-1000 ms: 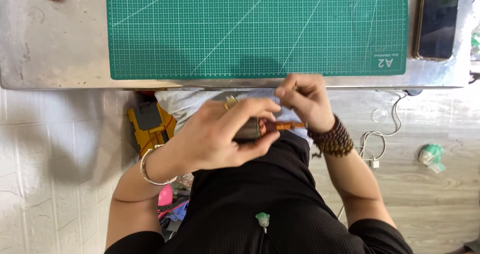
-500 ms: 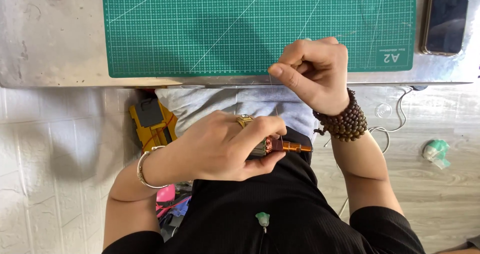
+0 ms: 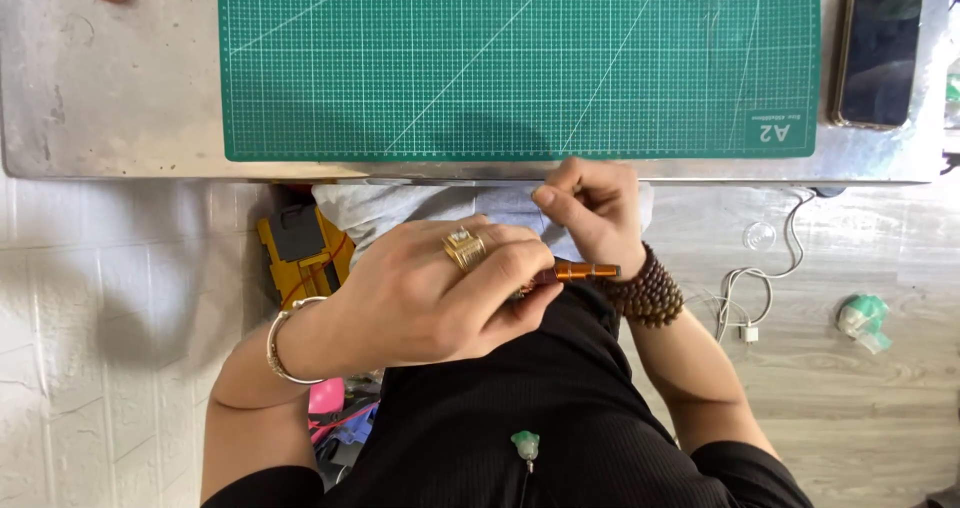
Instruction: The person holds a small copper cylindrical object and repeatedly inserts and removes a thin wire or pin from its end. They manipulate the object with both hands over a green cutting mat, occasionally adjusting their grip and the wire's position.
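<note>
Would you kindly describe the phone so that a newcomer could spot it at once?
Start at the green cutting mat on the metal table. Just past the mat's right edge lies the phone: a dark, glossy slab with a gold rim, the only black rectangle on the tabletop.

Matt green rubbery cutting mat [image 3: 500,58] on a scuffed, dull grey metal bench [image 3: 110,98]; glossy dark glass phone [image 3: 878,48]; polished gold-coloured ring [image 3: 465,249]; smooth amber, shiny tool shaft [image 3: 588,270]; wooden bead bracelet [image 3: 650,293]; ribbed black cloth garment [image 3: 520,398].
</note>
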